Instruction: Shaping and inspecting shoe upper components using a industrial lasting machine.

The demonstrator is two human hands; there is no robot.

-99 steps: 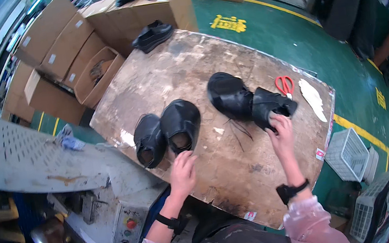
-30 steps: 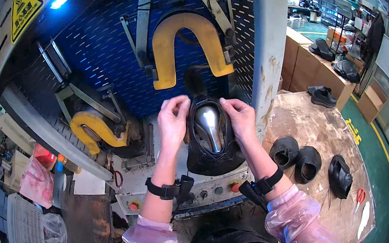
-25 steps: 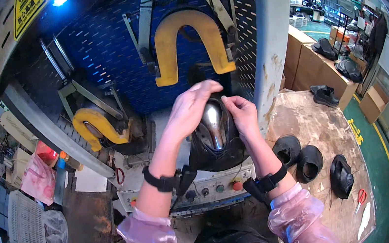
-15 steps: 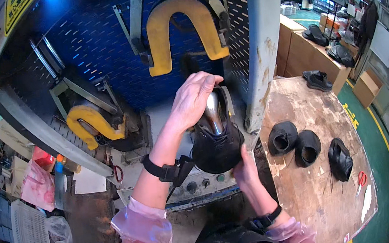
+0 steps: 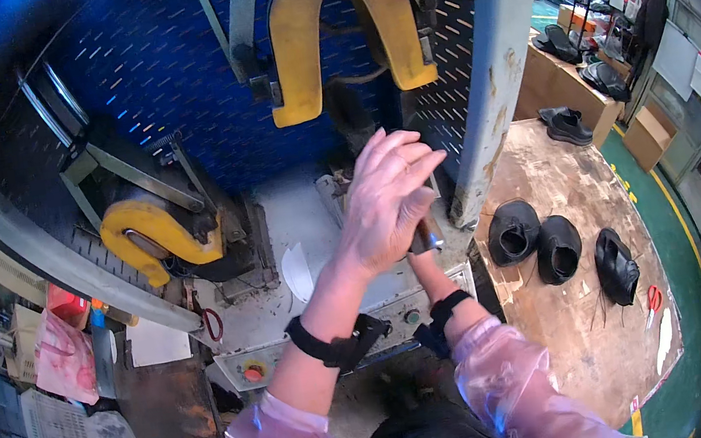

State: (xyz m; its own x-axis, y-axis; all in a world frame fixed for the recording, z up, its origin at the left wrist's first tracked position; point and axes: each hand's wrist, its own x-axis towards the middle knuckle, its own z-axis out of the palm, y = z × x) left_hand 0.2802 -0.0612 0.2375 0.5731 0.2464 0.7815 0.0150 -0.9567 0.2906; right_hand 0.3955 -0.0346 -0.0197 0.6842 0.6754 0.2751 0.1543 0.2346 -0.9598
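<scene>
My left hand (image 5: 386,201) is raised over the front of the machine, its fingers stretched out and the thumb bent. Beside the thumb shows a shiny curved metal piece (image 5: 432,234), partly covered by that hand; whether the hand touches it I cannot tell. My right forearm (image 5: 435,274) reaches up behind it, and the right hand's fingers are hidden. Above hangs a yellow U-shaped pad (image 5: 347,36), with a dark upright form (image 5: 349,116) under it. No black shoe shows between my hands.
On the wooden table (image 5: 552,316) at the right lie several black shoes (image 5: 559,249) and red-handled scissors (image 5: 653,302). A second yellow pad (image 5: 160,237) sits at the left of the machine. A grey post (image 5: 489,92) rises beside the table. The control panel carries a red button (image 5: 254,372).
The black shoe that was between my hands has gone from sight. My left hand has shifted slightly right and down with its fingers spread. My right hand has moved up behind it. The view has shifted.
</scene>
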